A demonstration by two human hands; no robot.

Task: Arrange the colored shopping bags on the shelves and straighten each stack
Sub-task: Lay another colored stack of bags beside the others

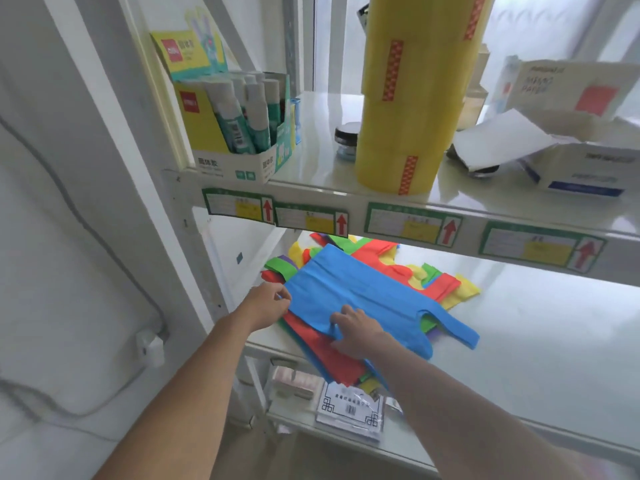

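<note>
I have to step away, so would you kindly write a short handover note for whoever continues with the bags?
Left hand pinches the blue bag's left corner; right hand grips its near edge.
The blue bag lies on top of the bag pile on the middle shelf.
Done: bags are on the shelf.
Left: the red, yellow and green bags beneath are fanned out; square up the stack.

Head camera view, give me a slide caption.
Both hands pinch a blue bag atop a messy multicoloured stack.

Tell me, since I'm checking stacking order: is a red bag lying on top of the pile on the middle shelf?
No, a flat blue fabric shopping bag tops the pile, with red bags beneath it.
</note>
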